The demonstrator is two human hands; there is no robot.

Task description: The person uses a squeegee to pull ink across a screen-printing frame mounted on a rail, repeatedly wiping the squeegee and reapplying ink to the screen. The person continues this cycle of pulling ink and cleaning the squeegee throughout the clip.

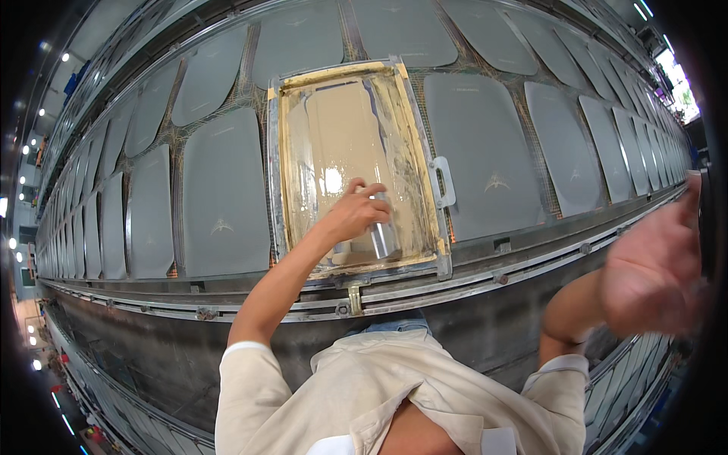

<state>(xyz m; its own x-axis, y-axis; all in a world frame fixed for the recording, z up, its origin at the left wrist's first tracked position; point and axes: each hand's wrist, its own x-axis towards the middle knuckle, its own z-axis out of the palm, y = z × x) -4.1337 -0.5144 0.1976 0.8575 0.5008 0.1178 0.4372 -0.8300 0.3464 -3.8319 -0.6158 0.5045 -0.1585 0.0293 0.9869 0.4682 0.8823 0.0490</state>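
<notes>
My left hand (356, 208) grips the top of a silver cylindrical can (383, 239) over a screen-printing frame (275, 152). The frame has yellow-taped borders, a glossy tan middle (334, 129), smeared dark edges and a white handle (444, 182) on its right side. My right hand (652, 265) is raised close to the camera at the far right, blurred by motion, its fingertips against a dark edge of the view, so their shape is unclear.
Long rows of grey flat panels (485, 152) with small pale printed motifs curve away to both sides of the frame. A metal rail (265, 307) runs along their near edge. Metal racks (129, 394) and several lights (42, 112) show at the rim.
</notes>
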